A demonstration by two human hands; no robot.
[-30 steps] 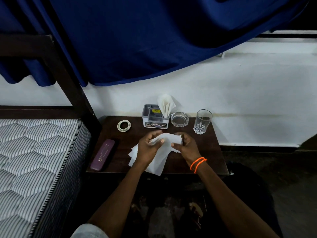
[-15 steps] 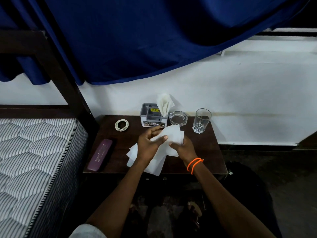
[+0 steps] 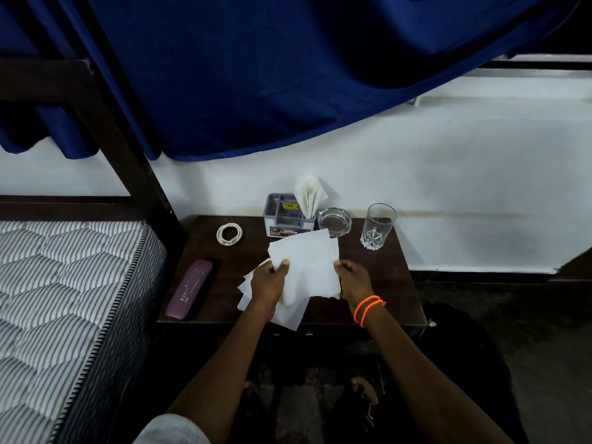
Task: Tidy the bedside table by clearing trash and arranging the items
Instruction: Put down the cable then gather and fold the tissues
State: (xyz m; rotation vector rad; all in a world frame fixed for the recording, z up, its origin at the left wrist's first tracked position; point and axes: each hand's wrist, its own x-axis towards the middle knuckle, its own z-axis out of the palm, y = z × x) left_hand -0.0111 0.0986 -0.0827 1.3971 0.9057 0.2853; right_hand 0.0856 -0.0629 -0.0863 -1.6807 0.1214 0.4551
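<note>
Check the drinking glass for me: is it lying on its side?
No, the glass stands upright at the back right of the bedside table, beside the ashtray.

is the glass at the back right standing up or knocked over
Upright. The glass stands on its base at the table's back right corner, rim upward, beside the ashtray.

Ashtray (image 3: 334, 221) between organizer (image 3: 286, 216), glass (image 3: 377, 226)

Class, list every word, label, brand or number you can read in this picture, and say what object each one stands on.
Nothing here can be read with confidence.
Yellow sticker on the grey organiser: dark characters, too blurred to read.
Label strip on the organiser's front: too small to read.
Light print on the purple case: too faint to read.
</note>
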